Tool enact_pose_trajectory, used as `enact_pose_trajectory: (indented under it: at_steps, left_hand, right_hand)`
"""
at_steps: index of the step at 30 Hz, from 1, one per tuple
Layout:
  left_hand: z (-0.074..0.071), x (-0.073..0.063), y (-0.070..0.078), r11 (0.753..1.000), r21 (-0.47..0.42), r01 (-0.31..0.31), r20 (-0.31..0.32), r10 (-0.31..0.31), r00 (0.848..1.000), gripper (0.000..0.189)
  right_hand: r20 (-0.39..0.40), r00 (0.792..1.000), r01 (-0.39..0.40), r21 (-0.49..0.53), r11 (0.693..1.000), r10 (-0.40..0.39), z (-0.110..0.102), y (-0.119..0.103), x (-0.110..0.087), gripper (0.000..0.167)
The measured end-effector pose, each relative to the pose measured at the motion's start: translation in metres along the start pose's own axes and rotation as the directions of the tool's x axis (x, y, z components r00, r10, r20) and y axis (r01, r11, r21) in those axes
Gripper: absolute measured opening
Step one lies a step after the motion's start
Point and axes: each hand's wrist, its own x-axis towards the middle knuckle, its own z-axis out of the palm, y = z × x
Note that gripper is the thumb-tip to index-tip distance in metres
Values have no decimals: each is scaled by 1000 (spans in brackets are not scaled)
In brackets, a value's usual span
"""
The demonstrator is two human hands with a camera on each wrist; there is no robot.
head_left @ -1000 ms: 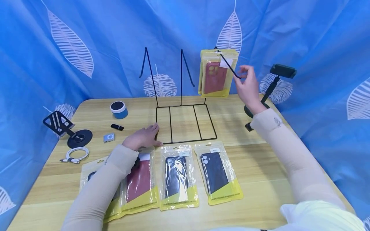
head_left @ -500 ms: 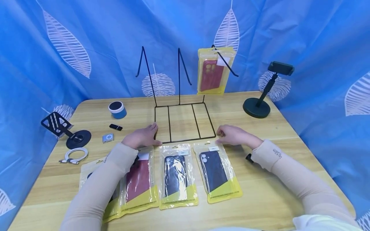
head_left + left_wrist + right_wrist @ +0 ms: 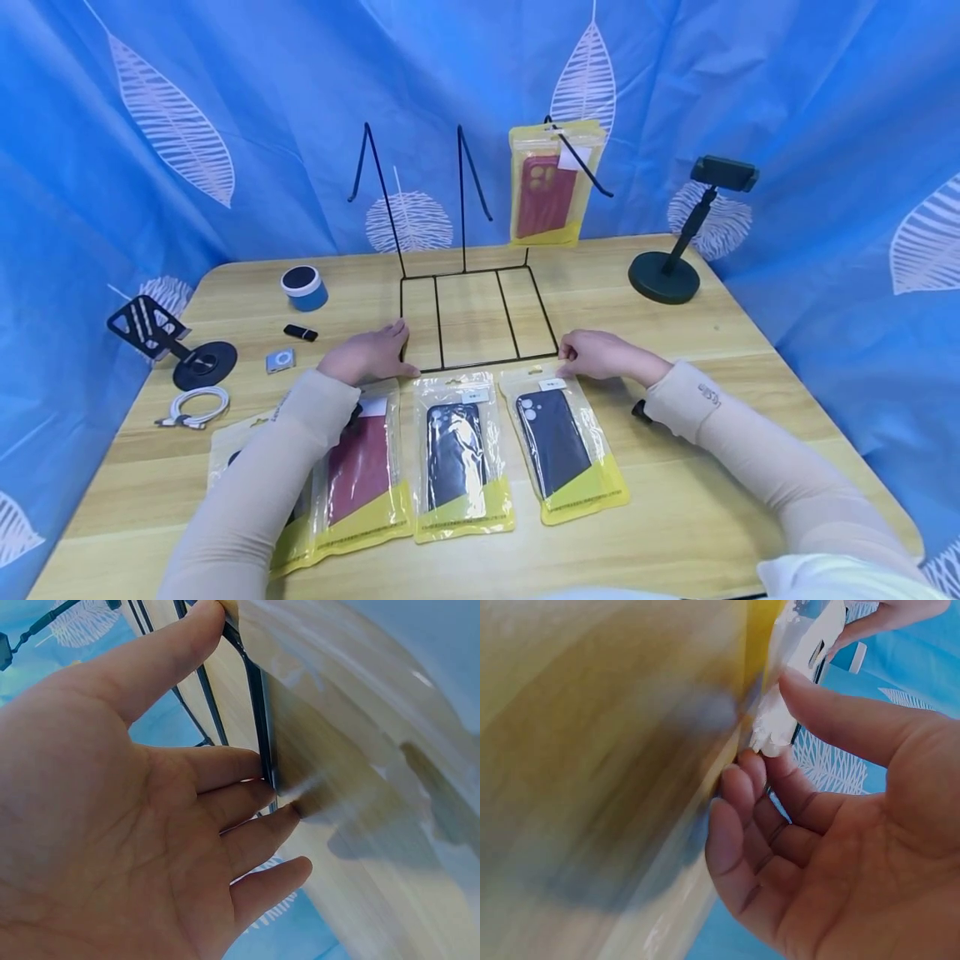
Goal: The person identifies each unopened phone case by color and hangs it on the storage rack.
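Observation:
My left hand (image 3: 369,353) rests with straight, relaxed fingers at the front left corner of a black wire display rack (image 3: 480,364). In the left wrist view its fingertips touch the rack's bar. My right hand (image 3: 600,354) has curled fingers at the top right corner of a bagged dark phone case (image 3: 555,442); in the right wrist view that bag's corner (image 3: 776,724) lies between thumb and forefinger. Beside it lie another bagged dark phone case (image 3: 456,458) and a bagged red phone case (image 3: 360,467). My left sleeve partly hides a further bag (image 3: 292,546).
Bagged red phone cases (image 3: 547,196) hang on the rack's right hook. Around the table stand a dark green phone stand (image 3: 663,279), a black folding stand (image 3: 204,362) and a blue jar (image 3: 303,287). A white cable (image 3: 198,404), small silver player (image 3: 280,360) and black stick (image 3: 300,332) lie left.
My right hand has come down from the hanging bags to the right bag's top corner. My left hand has stayed at the rack's corner. The head view has shifted slightly.

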Motion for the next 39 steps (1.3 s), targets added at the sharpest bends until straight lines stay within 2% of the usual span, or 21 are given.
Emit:
enact_pose_trajectory:
  at_steps: [5,8,15,20,24,28,30,32,36,39]
  left_hand:
    - [0,-1,1,1000,-1,0,-3,0,1000,93]
    - [-1,-3,1,1000,0,1,-4,-1,1000,92]
    - [0,-3,2,1000,5,9,-12,-8,1000,91]
    - [0,-3,2,1000,7,12,-12,-12,1000,92]
    - [1,-3,2,1000,-15,20,-11,-20,1000,92]
    - [1,-4,2,999,-31,24,-11,-24,1000,91]
    - [1,-4,1,999,-36,23,-12,-24,1000,91]
    - [2,-3,0,999,-37,22,-14,-23,1000,91]
    - [2,-2,0,999,-28,19,-18,-19,1000,92]
    - [3,-1,-1,999,-28,17,-20,-17,1000,92]
  right_hand:
    - [-35,999,43,100,994,-39,0,2,-3,18]
    - [-94,993,89,186,978,-73,-1,4,-8,14]
    - [-267,956,213,354,911,-120,-5,10,-25,11]
    - [-347,931,244,363,899,-113,-7,13,-39,10]
    - [-434,889,288,283,915,-146,-10,14,-51,8]
    - [-528,821,362,185,914,-218,-18,11,-63,5]
    - [-562,793,386,162,908,-236,-24,9,-68,5]
    - [-584,775,408,173,896,-241,-31,8,-72,6]
    - [-616,756,429,210,878,-222,-44,7,-78,9]
    - [-649,725,455,200,867,-231,-53,8,-79,10]
